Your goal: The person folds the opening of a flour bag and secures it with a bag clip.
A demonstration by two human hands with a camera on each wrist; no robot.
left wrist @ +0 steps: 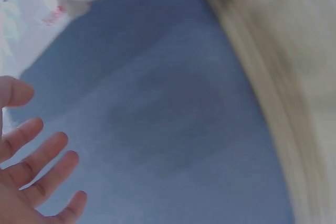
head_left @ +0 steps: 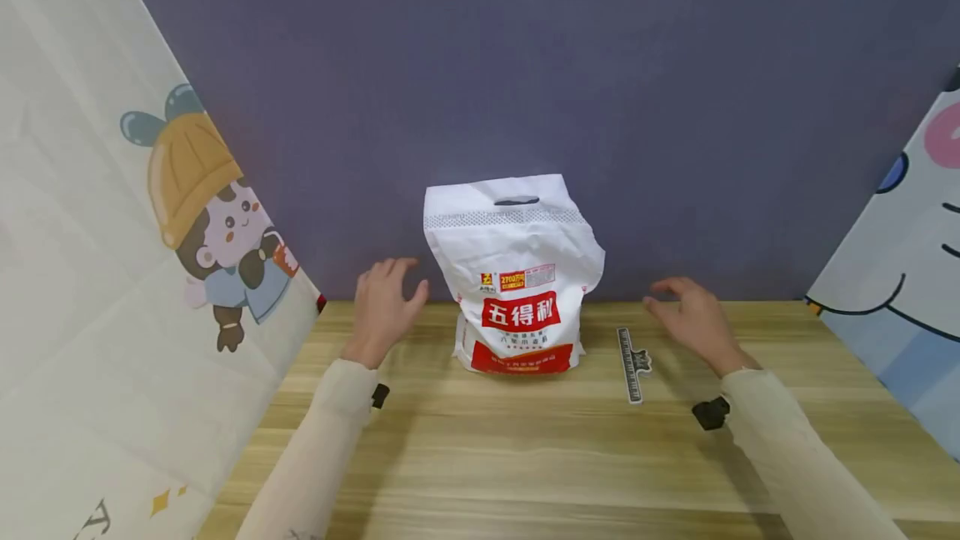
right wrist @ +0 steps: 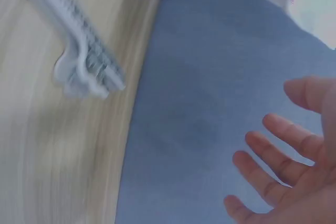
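A white flour bag (head_left: 517,273) with red print and a handle slot at its top stands upright on the table. My left hand (head_left: 382,307) hovers to the left of the bag, thumb and fingers spread apart and holding nothing. On the other side, my right hand (head_left: 697,323) is held in the air with relaxed, parted fingers, also holding nothing. Between the bag and that hand lies a long grey-and-white bag clip (head_left: 630,365) with a small figure on its side. The right wrist view shows the clip (right wrist: 79,40) near the table's back edge.
The wood-grain table (head_left: 480,457) ends at a dark blue-grey wall panel (head_left: 525,65) right behind the bag. A cartoon-printed white sheet (head_left: 82,232) borders the left side, another printed sheet (head_left: 885,265) the right.
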